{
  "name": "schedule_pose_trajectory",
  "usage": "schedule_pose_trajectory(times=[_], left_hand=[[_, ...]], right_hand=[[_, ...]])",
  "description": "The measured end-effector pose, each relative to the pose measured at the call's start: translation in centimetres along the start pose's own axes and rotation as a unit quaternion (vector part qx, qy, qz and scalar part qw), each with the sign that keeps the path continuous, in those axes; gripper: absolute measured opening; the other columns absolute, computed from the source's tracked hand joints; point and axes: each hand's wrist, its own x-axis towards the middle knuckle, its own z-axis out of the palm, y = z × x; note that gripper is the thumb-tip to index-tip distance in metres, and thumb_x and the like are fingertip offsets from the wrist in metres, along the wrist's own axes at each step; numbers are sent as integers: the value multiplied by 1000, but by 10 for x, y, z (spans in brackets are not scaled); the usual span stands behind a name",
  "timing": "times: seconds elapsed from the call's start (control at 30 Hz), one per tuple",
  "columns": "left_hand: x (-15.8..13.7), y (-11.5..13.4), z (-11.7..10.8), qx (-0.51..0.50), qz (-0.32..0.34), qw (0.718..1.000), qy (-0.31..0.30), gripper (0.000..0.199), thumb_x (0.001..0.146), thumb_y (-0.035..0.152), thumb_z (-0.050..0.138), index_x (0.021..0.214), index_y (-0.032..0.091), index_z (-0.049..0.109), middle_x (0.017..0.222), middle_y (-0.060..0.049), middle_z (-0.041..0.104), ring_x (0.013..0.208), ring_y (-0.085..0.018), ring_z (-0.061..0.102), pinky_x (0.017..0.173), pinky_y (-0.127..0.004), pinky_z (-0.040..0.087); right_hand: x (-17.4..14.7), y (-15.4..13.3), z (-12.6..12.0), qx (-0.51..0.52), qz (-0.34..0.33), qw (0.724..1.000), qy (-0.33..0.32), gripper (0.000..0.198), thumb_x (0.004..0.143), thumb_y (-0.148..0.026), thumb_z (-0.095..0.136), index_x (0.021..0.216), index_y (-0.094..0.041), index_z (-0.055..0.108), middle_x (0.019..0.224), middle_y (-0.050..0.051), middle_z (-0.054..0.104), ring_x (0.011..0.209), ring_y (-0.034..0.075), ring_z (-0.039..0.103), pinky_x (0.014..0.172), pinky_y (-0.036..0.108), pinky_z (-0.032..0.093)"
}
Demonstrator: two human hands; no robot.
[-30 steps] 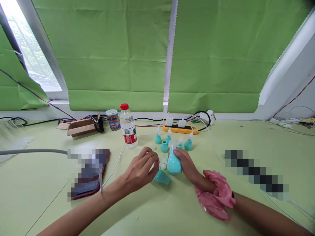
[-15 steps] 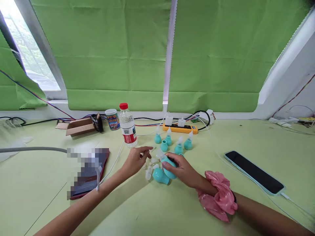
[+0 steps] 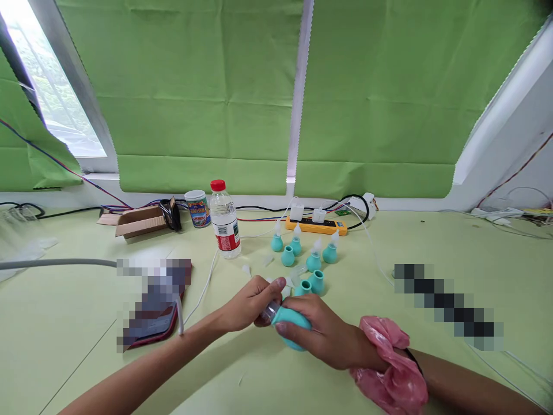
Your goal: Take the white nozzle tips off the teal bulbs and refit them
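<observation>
My right hand (image 3: 322, 328) is wrapped round a teal rubber bulb (image 3: 294, 324), which looks like the bulb of a nasal aspirator. My left hand (image 3: 254, 302) is closed on the clear plastic tube (image 3: 271, 311) at the bulb's mouth; its fingers hide the far end. Just beyond my hands stand two open-topped teal bulbs (image 3: 317, 281). Small clear and white parts (image 3: 299, 272) lie beside them, some partly hidden. Farther back, another open bulb (image 3: 288, 256) stands among several bulbs fitted with pointed clear tips (image 3: 330, 252).
A red-capped bottle (image 3: 225, 225), a can (image 3: 197, 208) and a cardboard box (image 3: 142, 222) stand at the back left. A yellow power strip (image 3: 317, 226) lies behind the bulbs. Blurred-out devices flank my arms, a red-edged one (image 3: 158, 331) at left. Thin cables cross the table.
My left hand has moved down and closed on the clear tube. My right hand has drawn the bulb nearer and turned it to point left.
</observation>
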Motion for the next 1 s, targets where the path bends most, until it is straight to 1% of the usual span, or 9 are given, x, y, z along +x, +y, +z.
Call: schedule_pose_trajectory(times=[0.1,0.2,0.27,0.33,0.4,0.47,0.63,0.8,1.0], left_hand=[[6,-3,-8,-73,-8,997,21,56,78,60,22,41,19,26,29,7,21,29,-6,20,33,-20,18],[13,-11,-17,47,30,991,125,54,83,53,17,46,18,33,36,3,34,35,-8,31,38,-22,26],[18,-23,-21,247,75,949,183,47,85,47,24,57,16,45,53,-2,49,49,-13,44,48,-25,35],[22,-40,-25,429,116,874,196,36,85,41,30,77,14,53,73,-7,55,68,-18,49,59,-30,39],[26,-55,-28,528,137,820,176,30,87,32,30,97,14,52,87,-9,54,79,-21,47,66,-33,41],[28,-65,-30,569,144,796,148,32,88,24,26,112,14,45,92,-11,52,83,-21,46,69,-34,42],[22,-56,-20,581,153,787,137,42,89,30,25,127,16,29,115,-15,45,100,-25,41,80,-42,39],[12,-49,11,613,189,764,68,58,81,48,36,130,18,24,134,-16,26,118,-35,26,90,-55,27],[25,-67,10,650,190,727,116,41,85,40,34,118,16,43,122,-14,45,110,-29,42,88,-48,34]], right_hand=[[-3,-5,-5,-102,-56,993,-6,24,85,-32,35,78,-16,51,68,3,52,62,14,45,58,25,35],[-4,-10,-15,-161,-62,985,19,22,84,-33,38,78,-17,50,67,4,53,62,15,47,58,26,35],[-2,-10,-26,-164,-25,984,71,20,82,-35,41,78,-17,51,68,4,55,62,14,48,59,26,36],[1,-9,-41,-172,25,978,115,21,81,-37,45,77,-18,52,69,3,56,62,14,48,59,26,36],[4,-4,-57,-205,70,969,121,21,79,-37,47,75,-18,54,67,2,56,61,14,48,58,25,35],[5,3,-74,-257,112,954,105,21,77,-37,48,71,-17,55,65,2,56,59,14,48,58,26,35],[1,35,-105,-359,208,907,68,20,72,-34,50,71,-16,59,71,6,59,67,19,52,60,26,35],[-5,74,-116,-360,268,892,-50,12,67,-25,53,70,-16,60,68,6,59,64,18,52,53,25,32],[-7,103,-116,-331,258,904,-77,13,63,-15,54,74,-15,59,76,7,60,72,20,52,57,25,36]])
